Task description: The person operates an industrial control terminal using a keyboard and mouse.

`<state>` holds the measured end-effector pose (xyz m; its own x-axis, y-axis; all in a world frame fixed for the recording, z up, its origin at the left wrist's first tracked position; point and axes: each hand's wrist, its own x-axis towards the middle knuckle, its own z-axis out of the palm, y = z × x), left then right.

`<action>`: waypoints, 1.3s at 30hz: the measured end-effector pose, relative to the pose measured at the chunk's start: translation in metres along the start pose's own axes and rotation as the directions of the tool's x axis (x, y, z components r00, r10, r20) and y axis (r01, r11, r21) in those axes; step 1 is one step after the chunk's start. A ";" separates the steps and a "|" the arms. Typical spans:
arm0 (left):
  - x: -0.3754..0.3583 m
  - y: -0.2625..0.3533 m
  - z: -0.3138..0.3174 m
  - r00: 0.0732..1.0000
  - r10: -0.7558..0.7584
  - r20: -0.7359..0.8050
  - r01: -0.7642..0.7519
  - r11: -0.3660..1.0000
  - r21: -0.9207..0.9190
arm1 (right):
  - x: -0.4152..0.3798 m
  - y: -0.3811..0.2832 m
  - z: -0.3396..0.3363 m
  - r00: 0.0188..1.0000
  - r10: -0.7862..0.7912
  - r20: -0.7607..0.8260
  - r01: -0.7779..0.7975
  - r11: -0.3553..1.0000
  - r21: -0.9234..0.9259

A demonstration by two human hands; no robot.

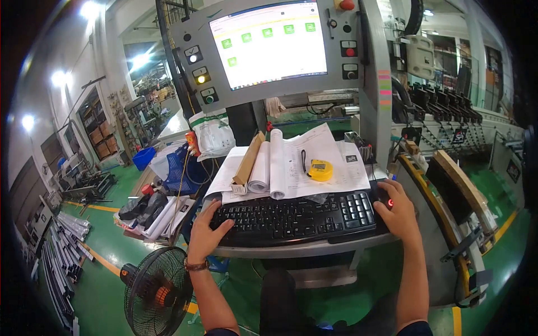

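My left hand (207, 230) rests at the left end of a black keyboard (280, 219), thumb and fingers apart, holding nothing. At the keyboard's right end, my right hand (399, 211) lies over a dark computer mouse (383, 195), which it mostly hides; a small red light glows beside the fingers. Behind the keys are rolled and flat paper drawings (288, 168), with a yellow tape measure (320, 170) on top. A long narrow cardboard box (249, 161) leans along the rolls. Above, a lit monitor (269, 47) shows several green icons.
Lit push buttons (200, 77) flank the monitor, and a red knob (347, 5) tops the panel. A black fan (159, 294) stands at lower left near my forearm. Metal bars (53, 269) lie on the green floor. Machine rails (448, 218) run close on the right.
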<state>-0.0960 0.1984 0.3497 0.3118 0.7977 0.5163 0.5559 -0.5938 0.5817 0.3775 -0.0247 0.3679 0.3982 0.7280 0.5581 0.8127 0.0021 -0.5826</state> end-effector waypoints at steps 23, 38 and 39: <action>-0.001 0.008 -0.002 1.000 -0.006 0.005 0.006 1.000 0.003 | 0.001 0.002 0.000 1.000 0.007 0.023 -0.006 1.000 -0.021; 0.000 0.005 -0.001 1.000 -0.002 0.000 0.002 1.000 0.018 | 0.002 0.005 0.001 0.999 0.012 0.051 -0.010 0.999 -0.039; 0.000 0.005 -0.001 1.000 -0.002 0.000 0.002 1.000 0.018 | 0.002 0.004 0.001 0.999 0.010 0.052 -0.007 0.999 -0.043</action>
<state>-0.0943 0.1947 0.3536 0.3107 0.7987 0.5153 0.5704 -0.5904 0.5711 0.3812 -0.0228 0.3661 0.3835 0.7626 0.5210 0.8274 -0.0330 -0.5606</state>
